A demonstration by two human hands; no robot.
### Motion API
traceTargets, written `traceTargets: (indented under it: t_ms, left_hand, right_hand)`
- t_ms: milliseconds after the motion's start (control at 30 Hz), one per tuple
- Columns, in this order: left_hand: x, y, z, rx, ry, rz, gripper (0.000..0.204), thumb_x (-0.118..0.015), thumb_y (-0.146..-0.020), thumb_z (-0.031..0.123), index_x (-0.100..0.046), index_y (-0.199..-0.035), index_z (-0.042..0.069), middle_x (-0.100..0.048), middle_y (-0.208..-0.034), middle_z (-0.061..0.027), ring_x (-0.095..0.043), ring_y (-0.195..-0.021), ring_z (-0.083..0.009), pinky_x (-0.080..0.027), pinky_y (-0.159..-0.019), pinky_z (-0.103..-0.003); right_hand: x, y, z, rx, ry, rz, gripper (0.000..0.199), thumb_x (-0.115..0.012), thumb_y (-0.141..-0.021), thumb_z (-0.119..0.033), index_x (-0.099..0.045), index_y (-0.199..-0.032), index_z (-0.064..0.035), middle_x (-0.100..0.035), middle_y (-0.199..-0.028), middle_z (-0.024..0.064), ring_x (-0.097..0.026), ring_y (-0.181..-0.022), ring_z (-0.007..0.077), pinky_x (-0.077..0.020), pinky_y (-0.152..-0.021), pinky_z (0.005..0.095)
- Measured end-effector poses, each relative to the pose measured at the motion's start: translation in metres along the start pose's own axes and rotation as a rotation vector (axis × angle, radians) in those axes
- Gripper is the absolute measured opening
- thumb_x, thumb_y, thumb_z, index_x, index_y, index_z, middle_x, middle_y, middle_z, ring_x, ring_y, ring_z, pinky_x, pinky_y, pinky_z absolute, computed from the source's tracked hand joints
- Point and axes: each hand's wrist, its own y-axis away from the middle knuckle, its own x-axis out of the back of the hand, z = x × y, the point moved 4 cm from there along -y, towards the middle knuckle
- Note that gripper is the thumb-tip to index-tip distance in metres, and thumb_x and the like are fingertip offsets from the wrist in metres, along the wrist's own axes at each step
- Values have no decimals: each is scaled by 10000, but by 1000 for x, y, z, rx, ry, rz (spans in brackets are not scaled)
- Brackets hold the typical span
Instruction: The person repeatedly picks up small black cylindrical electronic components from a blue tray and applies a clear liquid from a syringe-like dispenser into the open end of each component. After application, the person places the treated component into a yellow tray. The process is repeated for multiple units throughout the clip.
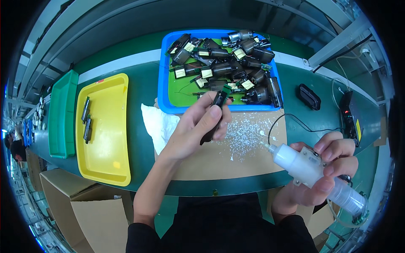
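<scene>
My left hand (190, 126) is closed around a dark cylindrical motor (219, 99) with a small green circuit board at its upper end. It holds the motor tilted above the cardboard sheet (198, 168), just in front of the blue tray (163, 84). On the right, my right hand (337, 158) grips a glue syringe (286, 156) by its white holder. The syringe's nozzle points up and left toward the white specks (242, 137) scattered on the cardboard, apart from the motor. Many similar dark motors (219, 68), several with pale yellow labels, lie piled in the blue tray.
Left of the cardboard are a crumpled white cloth (158, 124), a yellow tray (113, 130) with small dark motors, and a green tray (63, 122). A black case (309, 97) and a black box with a red light (347, 113) sit right, with cables. Below left stands an open cardboard box (99, 215).
</scene>
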Motion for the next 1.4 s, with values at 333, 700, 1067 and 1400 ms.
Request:
traceTargets:
  t_ms: [333, 700, 1067, 1400]
  left_hand:
    - [-12, 16, -3, 108, 274, -196, 748, -648, -705, 533, -454, -1097, -73, -549, -907, -194, -551, -746, -210, -441, -646, -325]
    - [-12, 17, -3, 39, 168, -151, 695, -707, -663, 455, -518, -1016, -114, -582, -846, -170, -557, -713, -200, -441, -663, -319]
    - [-14, 17, -1, 17, 188, -141, 628, -755, -641, 336, -494, -1011, -99, -571, -842, -185, -559, -704, -214, -438, -633, -304]
    - [-16, 15, -3, -53, 216, -285, 570, -771, -661, 277, -467, -1006, -60, -558, -835, -203, -539, -676, -223, -422, -581, -315]
  right_hand:
    - [-32, 4, -5, 21, -132, -124, 286, -587, -820, -297, -387, -849, -93, -341, -888, 79, -395, -821, 174, -596, -629, 346]
    - [-30, 1, -10, -74, -69, -314, 257, -596, -818, -257, -397, -850, -99, -352, -906, 79, -400, -829, 177, -597, -637, 349]
    - [-31, 0, -9, -53, -33, -395, 284, -620, -810, -265, -399, -860, -92, -365, -918, 63, -407, -824, 166, -596, -629, 332]
    - [-30, 6, -20, -27, 33, -414, 280, -608, -827, -266, -405, -872, -78, -366, -923, 63, -405, -822, 171, -598, -611, 327]
